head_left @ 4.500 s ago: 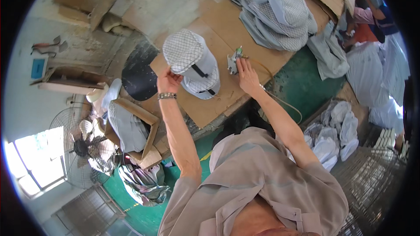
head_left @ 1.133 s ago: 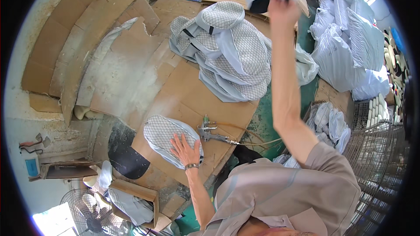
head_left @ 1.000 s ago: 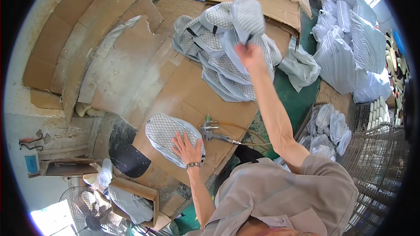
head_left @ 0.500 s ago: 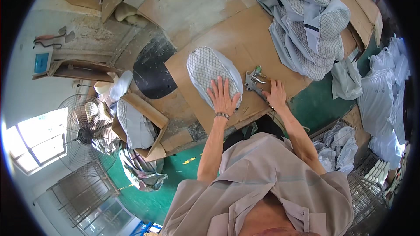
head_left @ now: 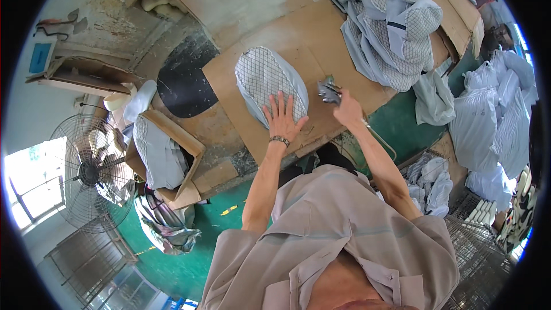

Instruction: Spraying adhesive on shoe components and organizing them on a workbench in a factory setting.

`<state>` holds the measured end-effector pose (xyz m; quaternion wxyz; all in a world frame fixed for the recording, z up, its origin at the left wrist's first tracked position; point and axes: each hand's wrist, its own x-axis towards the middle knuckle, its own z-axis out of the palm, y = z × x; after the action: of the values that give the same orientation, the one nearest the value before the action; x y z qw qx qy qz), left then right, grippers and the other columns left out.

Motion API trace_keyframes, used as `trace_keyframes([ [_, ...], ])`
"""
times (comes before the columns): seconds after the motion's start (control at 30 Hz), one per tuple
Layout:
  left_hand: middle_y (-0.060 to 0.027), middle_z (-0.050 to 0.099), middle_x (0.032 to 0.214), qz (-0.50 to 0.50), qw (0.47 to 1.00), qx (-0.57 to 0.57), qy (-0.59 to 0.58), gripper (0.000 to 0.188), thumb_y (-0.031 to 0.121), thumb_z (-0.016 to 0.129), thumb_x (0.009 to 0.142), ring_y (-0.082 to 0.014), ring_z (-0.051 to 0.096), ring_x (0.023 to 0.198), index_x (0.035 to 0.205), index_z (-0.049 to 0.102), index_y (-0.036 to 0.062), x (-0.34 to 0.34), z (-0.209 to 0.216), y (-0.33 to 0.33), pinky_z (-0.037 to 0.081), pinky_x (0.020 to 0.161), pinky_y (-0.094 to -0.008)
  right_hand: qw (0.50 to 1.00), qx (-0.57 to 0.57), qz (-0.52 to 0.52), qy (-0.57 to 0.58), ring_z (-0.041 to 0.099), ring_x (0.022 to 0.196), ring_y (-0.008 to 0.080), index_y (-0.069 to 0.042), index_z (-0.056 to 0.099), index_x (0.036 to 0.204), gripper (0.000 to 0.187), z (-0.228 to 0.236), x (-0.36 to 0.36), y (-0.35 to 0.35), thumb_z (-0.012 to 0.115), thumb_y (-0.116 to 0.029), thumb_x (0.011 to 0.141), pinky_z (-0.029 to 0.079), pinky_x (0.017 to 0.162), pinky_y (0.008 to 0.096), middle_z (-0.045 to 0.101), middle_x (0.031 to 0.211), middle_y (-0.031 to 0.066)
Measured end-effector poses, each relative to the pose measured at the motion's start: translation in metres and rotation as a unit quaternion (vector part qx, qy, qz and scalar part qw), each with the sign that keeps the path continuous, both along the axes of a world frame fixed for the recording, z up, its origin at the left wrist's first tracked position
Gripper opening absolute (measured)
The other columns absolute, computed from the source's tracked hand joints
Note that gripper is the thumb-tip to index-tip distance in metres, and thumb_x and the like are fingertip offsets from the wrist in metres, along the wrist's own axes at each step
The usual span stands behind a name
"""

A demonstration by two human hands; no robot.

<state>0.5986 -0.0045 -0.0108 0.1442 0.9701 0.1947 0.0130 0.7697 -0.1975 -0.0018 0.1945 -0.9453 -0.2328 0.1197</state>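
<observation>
Pressing flat w/ fingers spread, the left hand (head_left: 284,119) lies on the lower edge of a checked grey fabric piece (head_left: 268,80), which sits on the cardboard sheet (head_left: 321,28) covering the table. Right hand (head_left: 346,109), at 3 o'clock of the left & just apart, is clamped on a small metal tool (head_left: 329,90) touching the cardboard beside the fabric. Pile of similar fabric (head_left: 387,20) at 1 o'clock, well apart. Standing fan (head_left: 92,175) at 8 o'clock on the green floor (head_left: 189,252).

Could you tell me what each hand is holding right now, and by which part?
Right hand grips a metal tool by its near end; left hand presses the mesh panel flat.
</observation>
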Motion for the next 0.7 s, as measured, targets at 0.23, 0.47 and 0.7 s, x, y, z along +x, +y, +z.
trace_keyframes([
  [0.23,-0.0163,0.008,0.169,0.023,1.0,0.007,0.005,0.092,0.068,0.055,0.088,-0.0443,0.003,0.153,0.158,0.032,0.0125,-0.014,0.002,-0.001,0.001,0.119,-0.0674,0.983,0.14,-0.076,0.089,0.068,0.066,0.0247,0.0,0.068,0.097,0.018,0.171,-0.06,-0.038,0.064,-0.012,0.084,0.05,0.061,0.0372,0.063,0.07,0.0168],
  [0.47,-0.0167,0.008,0.168,0.01,0.999,-0.024,-0.024,0.091,0.067,0.055,0.088,-0.0452,0.002,0.153,0.157,0.033,0.0115,-0.008,0.0,-0.003,0.001,0.118,-0.069,0.931,0.345,-0.072,0.095,0.059,0.067,0.0107,0.003,0.062,0.129,0.046,0.29,-0.12,-0.053,0.056,0.005,0.083,0.046,0.058,0.0244,0.064,0.112,0.01],
  [0.7,-0.0186,0.008,0.168,0.014,0.999,-0.041,-0.023,0.093,0.067,0.055,0.089,-0.0479,0.002,0.153,0.158,0.032,0.0096,-0.013,-0.005,-0.004,0.004,0.117,-0.0705,0.953,0.251,-0.011,0.17,0.067,0.098,0.0181,0.005,0.047,0.146,0.068,0.384,-0.18,-0.019,0.055,-0.001,0.079,0.051,0.079,0.0273,0.066,0.111,0.0119],
])
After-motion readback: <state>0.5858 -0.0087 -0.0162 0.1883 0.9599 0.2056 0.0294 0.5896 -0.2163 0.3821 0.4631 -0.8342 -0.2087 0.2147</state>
